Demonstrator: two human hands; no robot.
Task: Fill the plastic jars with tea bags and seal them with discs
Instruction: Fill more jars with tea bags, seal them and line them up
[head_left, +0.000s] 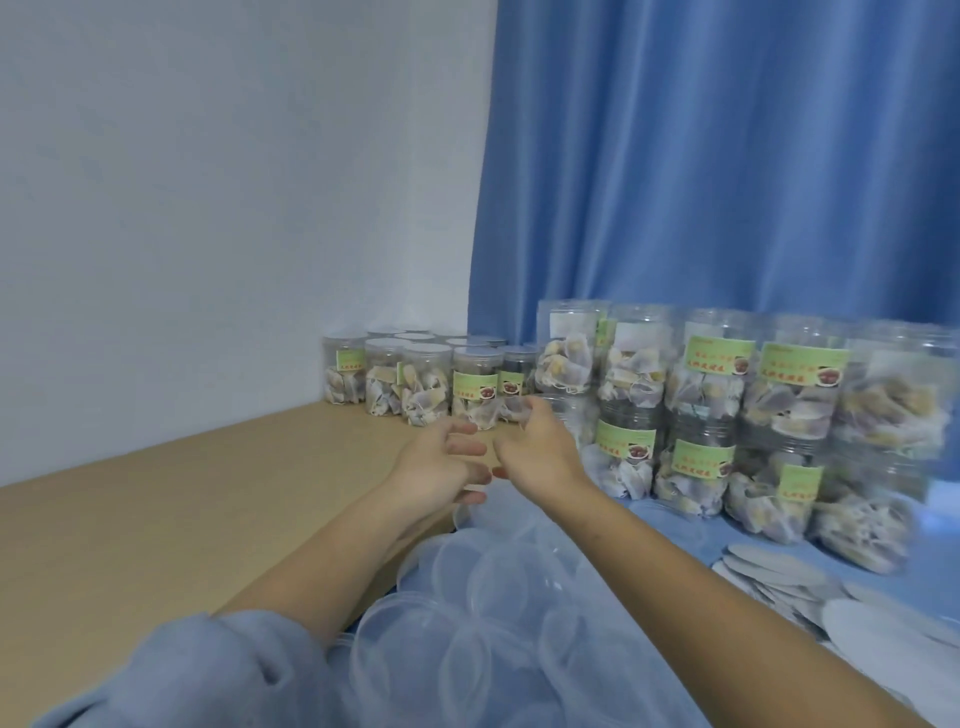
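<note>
Both of my hands reach forward over the edge of a wooden desk. My left hand hovers with loosely curled fingers and holds nothing. My right hand has its fingertips up against a small lidded jar of tea bags. Motion blur hides whether it grips that jar. Several lidded jars of tea bags with green labels stand in the desk's far corner. To the right, several more filled jars are stacked in two layers on a blue cloth. White discs lie fanned out at the lower right.
A heap of clear plastic lids lies under my forearms. A blue curtain hangs behind the stacked jars and a white wall stands behind the desk. My blue sleeve fills the lower left.
</note>
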